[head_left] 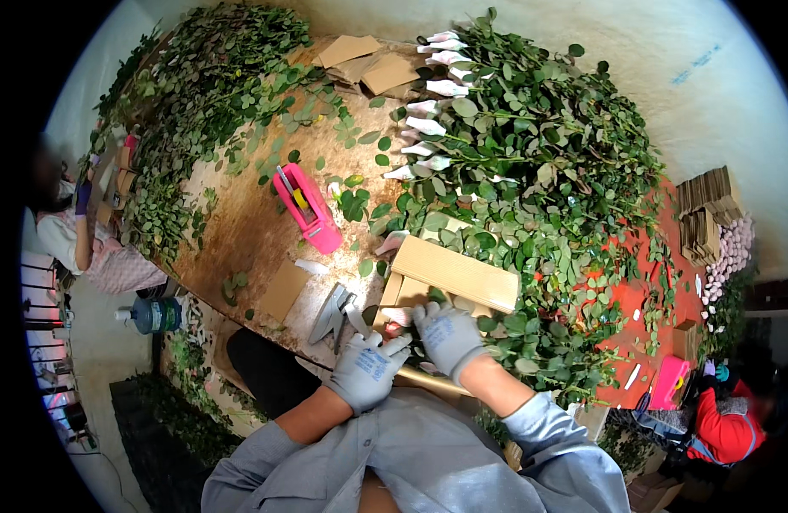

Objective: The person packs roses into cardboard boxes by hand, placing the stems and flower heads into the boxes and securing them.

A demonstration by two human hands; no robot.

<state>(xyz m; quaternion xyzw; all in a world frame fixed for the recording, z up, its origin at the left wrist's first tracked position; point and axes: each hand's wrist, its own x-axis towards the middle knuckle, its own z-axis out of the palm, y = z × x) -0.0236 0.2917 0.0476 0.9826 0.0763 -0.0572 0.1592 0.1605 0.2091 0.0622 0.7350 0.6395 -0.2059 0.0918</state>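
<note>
Left hand (pixel 366 368), in a grey work glove, lies at the near edge of the table (pixel 240 231), its fingers curled down onto the lower end of a flower bundle (pixel 402 318) that is being wrapped in a sheet of brown cardboard (pixel 452 274); whether it truly grips or only presses cannot be told; the right hand (pixel 446 335), gloved alike, is laid flat over the bundle just beside it, fingers spread and holding nothing closed, pinning stems and card together. The bundle sits directly in front of the person, at the table's near rim, half under both palms, with the cardboard angled away to the right over it. By the look of it, the step in hand is gathering and squaring the stems inside the wrap; the next move would seem to call for folding the card round tight while 1 hand keeps the stems from sliding. Just left of the hands rests a grey metal tool (pixel 337 314); beyond it a small cardboard piece (pixel 284 289), then a pink tape dispenser (pixel 308 208); farther off, wrapped white buds (pixel 428 128) lie among heaped green foliage (pixel 539 171); spare cardboard (pixel 367 64) waits at the far end.
</note>
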